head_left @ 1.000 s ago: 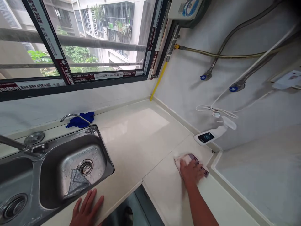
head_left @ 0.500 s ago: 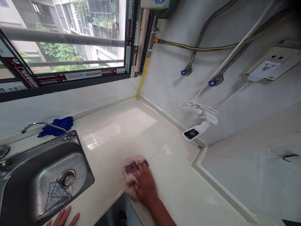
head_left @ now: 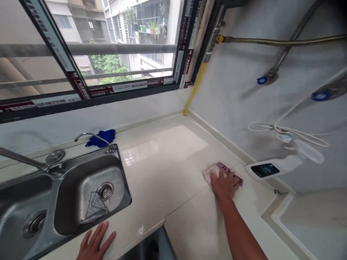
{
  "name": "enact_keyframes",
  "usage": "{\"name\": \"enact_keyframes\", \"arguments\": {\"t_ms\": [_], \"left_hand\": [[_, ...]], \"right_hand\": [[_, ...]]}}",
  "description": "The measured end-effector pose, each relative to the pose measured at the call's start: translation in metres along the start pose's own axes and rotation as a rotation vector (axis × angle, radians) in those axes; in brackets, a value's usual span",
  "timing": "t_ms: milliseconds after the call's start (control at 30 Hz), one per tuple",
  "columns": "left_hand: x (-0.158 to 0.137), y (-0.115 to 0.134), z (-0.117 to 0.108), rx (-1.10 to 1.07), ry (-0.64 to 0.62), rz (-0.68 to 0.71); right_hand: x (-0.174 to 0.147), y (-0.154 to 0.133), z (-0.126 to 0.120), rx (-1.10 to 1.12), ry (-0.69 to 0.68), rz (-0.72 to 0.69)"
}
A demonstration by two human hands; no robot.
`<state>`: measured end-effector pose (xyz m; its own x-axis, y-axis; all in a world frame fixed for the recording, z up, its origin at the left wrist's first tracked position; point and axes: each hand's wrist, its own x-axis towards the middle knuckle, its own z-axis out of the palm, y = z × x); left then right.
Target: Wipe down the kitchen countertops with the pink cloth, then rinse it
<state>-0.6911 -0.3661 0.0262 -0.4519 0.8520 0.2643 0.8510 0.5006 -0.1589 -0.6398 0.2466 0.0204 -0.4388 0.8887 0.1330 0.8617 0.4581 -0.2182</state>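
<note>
My right hand (head_left: 224, 185) presses flat on a pale pink cloth with a dark stripe (head_left: 214, 170), on the cream countertop (head_left: 162, 159) close to the right wall. My left hand (head_left: 94, 246) lies flat with fingers spread on the counter's front edge, just below the steel sink (head_left: 89, 191). It holds nothing. A grey rag (head_left: 93, 210) lies in the sink basin beside the drain.
A white spray bottle with a dark label (head_left: 273, 168) lies on its side by the right wall. A blue cloth (head_left: 101, 138) sits behind the faucet (head_left: 92, 136). Hoses and blue valves (head_left: 262, 79) hang on the wall. A window spans the back.
My right hand slid the cloth left toward the counter's front edge, then back right toward the wall and spray bottle. The left hand stayed by the sink.
</note>
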Motion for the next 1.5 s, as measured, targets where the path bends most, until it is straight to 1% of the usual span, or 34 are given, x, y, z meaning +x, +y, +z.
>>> {"name": "enact_keyframes", "arguments": {"t_ms": [67,100,133,200,267,333,400,433,467,500,533,567,600,633,667,733,767,833,867,900,933,967,1000,1033,1067,1167,1233,1300,1333,1400,1433,1500], "left_hand": [[0.0,0.003,-0.004,-0.004,-0.014,-0.015],[0.0,0.004,-0.006,-0.01,-0.015,-0.026],[0.0,0.005,-0.008,-0.015,-0.019,-0.036],[0.0,0.006,-0.011,-0.02,-0.022,-0.046],[0.001,0.006,-0.012,-0.02,-0.012,-0.044],[0.001,0.005,-0.012,-0.024,0.006,-0.037],[0.002,0.005,-0.012,-0.033,0.018,-0.04],[0.002,0.006,-0.013,-0.041,0.019,-0.044],[0.001,0.006,-0.013,-0.051,0.018,-0.05],[0.001,0.007,-0.013,-0.063,0.018,-0.057],[0.001,0.007,-0.014,-0.077,0.014,-0.067],[0.0,0.008,-0.014,-0.092,0.01,-0.076],[-0.001,0.009,-0.014,-0.106,0.004,-0.085],[-0.001,0.01,-0.014,-0.12,-0.003,-0.094],[-0.002,0.01,-0.013,-0.132,-0.013,-0.103],[-0.004,0.011,-0.012,-0.155,-0.028,-0.119],[-0.005,0.012,-0.01,-0.167,-0.034,-0.128],[-0.007,0.013,-0.008,-0.196,-0.051,-0.144],[-0.007,0.014,-0.007,-0.21,-0.062,-0.149],[-0.008,0.015,-0.007,-0.22,-0.075,-0.153],[-0.009,0.015,-0.006,-0.226,-0.091,-0.158],[-0.01,0.016,-0.006,-0.231,-0.105,-0.164],[-0.01,0.016,-0.005,-0.237,-0.117,-0.169],[-0.011,0.017,-0.005,-0.247,-0.127,-0.178],[-0.011,0.017,-0.004,-0.262,-0.132,-0.188],[-0.011,0.02,-0.001,-0.335,-0.112,-0.217],[-0.011,0.022,0.002,-0.395,-0.063,-0.242],[-0.012,0.024,0.004,-0.439,-0.008,-0.27],[-0.014,0.025,0.004,-0.45,0.017,-0.29],[-0.026,0.027,-0.001,-0.459,0.059,-0.341],[-0.037,0.029,-0.005,-0.462,0.08,-0.373],[-0.068,0.031,-0.019,-0.463,0.117,-0.438]], "right_hand": [[-0.007,-0.063,0.004,0.014,-0.049,-0.176],[-0.017,-0.095,0.006,0.024,-0.068,-0.269],[-0.031,-0.126,0.008,0.032,-0.087,-0.355],[-0.07,-0.179,0.013,0.06,-0.125,-0.525],[-0.123,-0.216,0.016,0.131,-0.169,-0.723],[-0.183,-0.233,0.016,0.256,-0.219,-0.932],[-0.238,-0.231,0.014,0.371,-0.267,-1.105],[-0.259,-0.225,0.013,0.408,-0.288,-1.189],[-0.273,-0.216,0.011,0.429,-0.302,-1.27],[-0.28,-0.205,0.01,0.435,-0.31,-1.342],[-0.278,-0.192,0.009,0.429,-0.307,-1.397],[-0.268,-0.178,0.009,0.418,-0.289,-1.424],[-0.251,-0.163,0.009,0.402,-0.257,-1.419],[-0.229,-0.146,0.009,0.379,-0.216,-1.382],[-0.202,-0.127,0.01,0.359,-0.161,-1.316],[-0.146,-0.084,0.011,0.277,-0.079,-1.143],[-0.12,-0.062,0.012,0.233,-0.061,-1.071],[-0.08,-0.023,0.012,0.149,-0.022,-0.9],[-0.068,-0.01,0.012,0.115,0.022,-0.751],[-0.063,-0.003,0.012,0.089,0.06,-0.61],[-0.065,-0.003,0.011,0.07,0.098,-0.479],[-0.073,-0.009,0.011,0.059,0.123,-0.387],[-0.087,-0.022,0.01,0.053,0.128,-0.356],[-0.106,-0.039,0.01,0.051,0.116,-0.387],[-0.13,-0.059,0.009,0.052,0.088,-0.469],[-0.213,-0.115,0.008,0.099,-0.033,-0.83],[-0.263,-0.133,0.006,0.166,-0.107,-1.036],[-0.292,-0.128,0.002,0.218,-0.195,-1.225],[-0.297,-0.119,-0.001,0.221,-0.244,-1.316],[-0.29,-0.094,-0.009,0.171,-0.327,-1.459],[-0.281,-0.082,-0.014,0.123,-0.342,-1.5],[-0.261,-0.065,-0.021,0.013,-0.311,-1.526]]}}
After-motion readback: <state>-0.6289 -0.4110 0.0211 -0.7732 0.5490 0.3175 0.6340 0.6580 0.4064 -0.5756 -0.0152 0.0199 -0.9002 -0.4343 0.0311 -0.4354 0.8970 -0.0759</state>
